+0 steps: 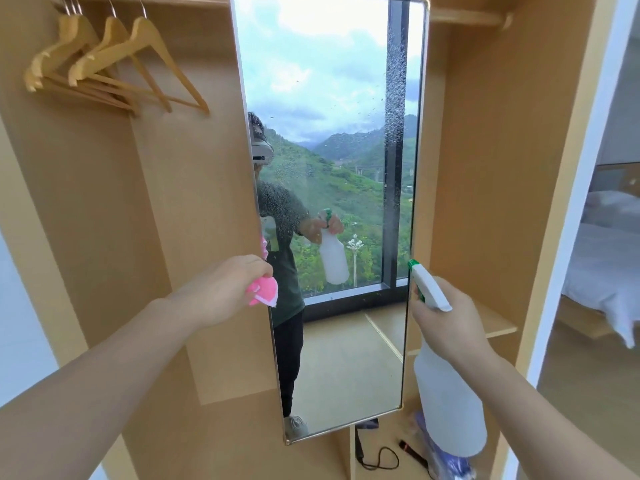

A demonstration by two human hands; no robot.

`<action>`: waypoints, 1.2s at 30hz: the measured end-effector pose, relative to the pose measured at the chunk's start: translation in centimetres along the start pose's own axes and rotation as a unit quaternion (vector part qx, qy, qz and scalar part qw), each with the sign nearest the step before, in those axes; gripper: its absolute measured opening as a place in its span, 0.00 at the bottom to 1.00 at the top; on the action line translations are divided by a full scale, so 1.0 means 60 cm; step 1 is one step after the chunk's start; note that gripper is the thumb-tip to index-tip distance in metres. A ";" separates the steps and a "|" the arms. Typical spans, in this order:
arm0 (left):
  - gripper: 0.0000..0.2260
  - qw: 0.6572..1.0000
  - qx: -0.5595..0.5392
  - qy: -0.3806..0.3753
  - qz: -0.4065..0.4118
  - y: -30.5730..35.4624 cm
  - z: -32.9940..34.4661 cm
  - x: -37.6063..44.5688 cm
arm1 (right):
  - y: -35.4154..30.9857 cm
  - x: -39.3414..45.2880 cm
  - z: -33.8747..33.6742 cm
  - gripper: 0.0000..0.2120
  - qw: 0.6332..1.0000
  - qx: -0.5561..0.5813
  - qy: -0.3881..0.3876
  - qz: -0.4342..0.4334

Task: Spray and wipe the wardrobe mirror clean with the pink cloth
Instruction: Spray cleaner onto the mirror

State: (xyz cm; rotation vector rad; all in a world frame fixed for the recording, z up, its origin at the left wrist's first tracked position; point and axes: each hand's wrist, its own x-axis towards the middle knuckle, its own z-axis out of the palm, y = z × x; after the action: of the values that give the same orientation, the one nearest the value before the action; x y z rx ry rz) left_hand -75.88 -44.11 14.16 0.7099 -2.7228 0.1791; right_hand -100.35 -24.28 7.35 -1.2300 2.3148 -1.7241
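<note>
Before droplet-speckled mirror (332, 209): cloth (265, 289), spray bottle (446, 393).

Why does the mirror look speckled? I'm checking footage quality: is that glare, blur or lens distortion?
Head view: the speckles are spray droplets on the mirror, densest along the reflected dark window post; no harsh glare. Wide-angle bending bows the wardrobe edges; the bed at far right is soft.
</note>
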 end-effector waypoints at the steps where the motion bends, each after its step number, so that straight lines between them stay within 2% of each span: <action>1: 0.14 1.000 -0.002 0.002 -0.004 -0.003 -0.001 -0.003 | 0.000 -0.004 0.002 0.07 1.000 -0.004 -0.009 -0.008; 8: 0.15 1.000 0.004 0.006 -0.020 -0.020 0.002 -0.020 | 0.022 -0.056 0.071 0.11 0.987 -0.057 -0.141 -0.049; 14: 0.14 0.999 0.015 -0.004 -0.028 -0.026 0.004 -0.034 | 0.036 -0.092 0.140 0.11 0.978 -0.042 -0.204 -0.007; 21: 0.13 0.999 0.020 -0.016 -0.020 -0.024 0.011 -0.040 | 0.052 -0.104 0.159 0.05 0.980 -0.042 -0.194 0.013; 26: 0.13 0.999 0.018 -0.024 -0.016 -0.020 0.015 -0.037 | 0.065 -0.107 0.148 0.08 0.983 -0.010 -0.182 0.005; 32: 0.13 1.000 0.011 -0.018 -0.005 -0.019 0.017 -0.029 | 0.113 -0.100 0.112 0.15 0.989 0.022 -0.118 0.090; 36: 0.14 1.000 0.010 -0.017 -0.004 -0.020 0.027 -0.025 | 0.147 -0.099 0.087 0.12 0.988 0.021 -0.094 0.123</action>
State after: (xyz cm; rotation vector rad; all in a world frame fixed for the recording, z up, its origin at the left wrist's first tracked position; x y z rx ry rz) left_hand -74.50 -44.78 12.16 0.7347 -2.7539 0.1960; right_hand -99.02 -24.28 -4.41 -1.0024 2.2020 -1.5011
